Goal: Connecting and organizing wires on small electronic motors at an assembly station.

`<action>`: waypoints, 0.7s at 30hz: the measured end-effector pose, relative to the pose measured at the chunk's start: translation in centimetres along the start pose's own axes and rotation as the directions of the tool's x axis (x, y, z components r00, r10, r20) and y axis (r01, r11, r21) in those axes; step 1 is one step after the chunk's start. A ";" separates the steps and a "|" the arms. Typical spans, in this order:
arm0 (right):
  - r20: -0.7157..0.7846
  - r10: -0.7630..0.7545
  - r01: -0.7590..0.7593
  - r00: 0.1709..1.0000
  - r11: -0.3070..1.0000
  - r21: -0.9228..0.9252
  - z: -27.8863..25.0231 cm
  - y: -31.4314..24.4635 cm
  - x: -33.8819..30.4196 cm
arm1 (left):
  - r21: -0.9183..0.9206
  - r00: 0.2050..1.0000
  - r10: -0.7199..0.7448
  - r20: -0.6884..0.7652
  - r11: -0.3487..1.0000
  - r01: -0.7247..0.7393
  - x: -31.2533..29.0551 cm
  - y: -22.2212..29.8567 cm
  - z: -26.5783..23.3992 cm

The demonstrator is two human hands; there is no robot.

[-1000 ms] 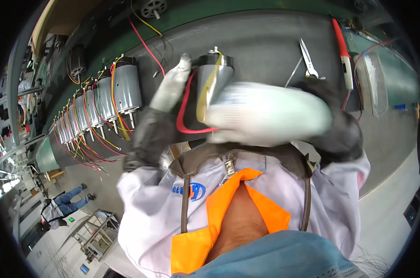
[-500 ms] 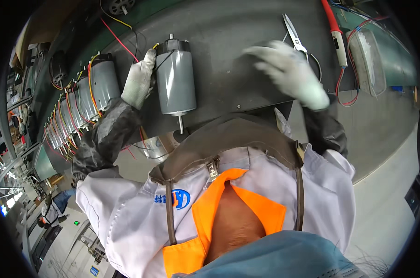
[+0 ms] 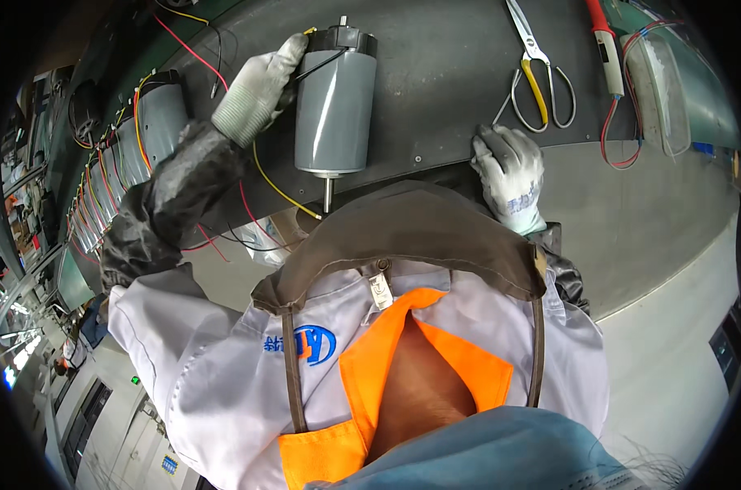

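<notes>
Head view: the one camera I have, looking down past a grey-brown apron (image 3: 403,237) onto a dark grey table (image 3: 436,90).
Motor: I see a large grey cylindrical motor (image 3: 332,114) on the table just in front of the apron, its black end cap (image 3: 358,42) pointing away from the person and its slim metal shaft (image 3: 329,196) toward the apron.
Left hand: the left hand (image 3: 260,86), in a white knitted glove, lies beside the motor's far left end, touching the cap.
Right hand: the right hand (image 3: 511,175), in a matching glove, is at the table's near edge, its tips just beside the lower end of a thin silver rod (image 3: 501,106).
Fingers: the left ones lie together and the right ones are curled; with both palms turned from me, I cannot tell whether either hand grips anything.
Wires: a loose yellow wire (image 3: 276,186) runs between the left forearm and the motor.
Left side: a row of smaller-looking grey motors (image 3: 160,122) stands beyond the left forearm.
Right side: steel scissors with one yellow-covered handle (image 3: 536,94) lie near the rod, and farther right a red-and-white stick-shaped tool (image 3: 607,57) lies beside a clear plastic box (image 3: 676,122).
</notes>
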State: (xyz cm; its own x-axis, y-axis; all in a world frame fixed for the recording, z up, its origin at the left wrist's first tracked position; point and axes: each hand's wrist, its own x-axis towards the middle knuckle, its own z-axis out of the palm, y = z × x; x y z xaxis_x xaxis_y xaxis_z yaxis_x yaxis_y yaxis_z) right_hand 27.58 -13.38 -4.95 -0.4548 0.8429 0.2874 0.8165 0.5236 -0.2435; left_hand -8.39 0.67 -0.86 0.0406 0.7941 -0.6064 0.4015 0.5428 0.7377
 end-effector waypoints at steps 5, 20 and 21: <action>0.217 0.463 -0.411 0.859 0.375 0.831 -4.0 -2.5 2.7 | 0.298 0.978 -0.113 0.177 0.953 0.056 -3.6 4.7 -2.2; -0.029 -0.500 0.456 0.865 0.762 0.460 -1.2 -6.4 16.2 | 0.316 0.889 -0.401 0.221 0.892 0.324 -6.4 8.5 -2.4; -0.047 -0.515 0.483 0.856 0.763 0.430 -1.5 -6.5 16.3 | 0.307 0.885 -0.412 0.214 0.889 0.340 -6.7 8.2 -2.5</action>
State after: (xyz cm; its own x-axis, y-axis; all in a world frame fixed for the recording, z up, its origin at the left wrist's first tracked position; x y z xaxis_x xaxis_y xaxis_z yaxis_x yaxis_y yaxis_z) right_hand 15.42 -3.25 2.67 -0.7931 0.4459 0.4150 0.2505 0.8598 -0.4450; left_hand -7.65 0.51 9.98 0.0662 0.4207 -0.9048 0.6517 0.6684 0.3585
